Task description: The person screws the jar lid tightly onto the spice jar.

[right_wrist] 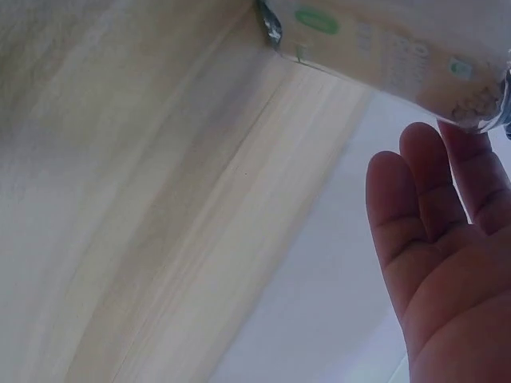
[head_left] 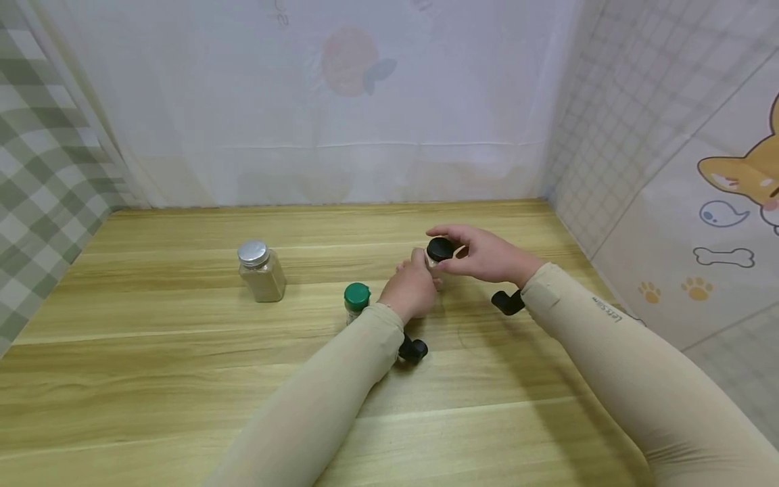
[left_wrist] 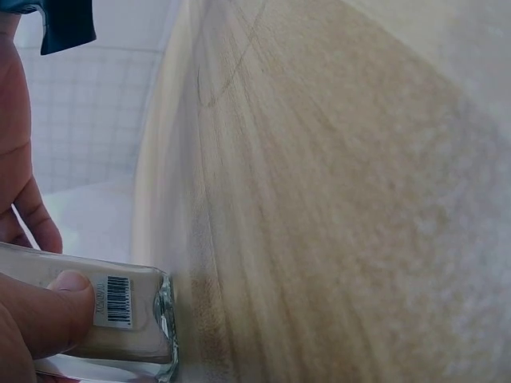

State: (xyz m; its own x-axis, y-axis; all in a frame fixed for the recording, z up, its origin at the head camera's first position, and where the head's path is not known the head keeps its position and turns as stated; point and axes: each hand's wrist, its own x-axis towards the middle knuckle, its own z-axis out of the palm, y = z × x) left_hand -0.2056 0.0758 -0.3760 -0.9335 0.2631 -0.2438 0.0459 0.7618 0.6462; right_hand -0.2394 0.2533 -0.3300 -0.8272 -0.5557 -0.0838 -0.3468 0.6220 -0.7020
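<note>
In the head view my left hand holds a square glass jar of pale powder with a black lid. The left thumb lies along the jar beside its barcode, and the jar's base is close to or on the table. My right hand is at the lid, its index finger beyond it and its thumb on the near side. In the right wrist view three right fingers extend beside the jar's neck; the right thumb and index finger are out of that view. Any firm contact with the lid is unclear.
A green-capped jar stands just left of my left forearm, partly hidden by it. Farther left is a square jar of tan powder with a silver lid. The wooden table ends at a white curtain behind.
</note>
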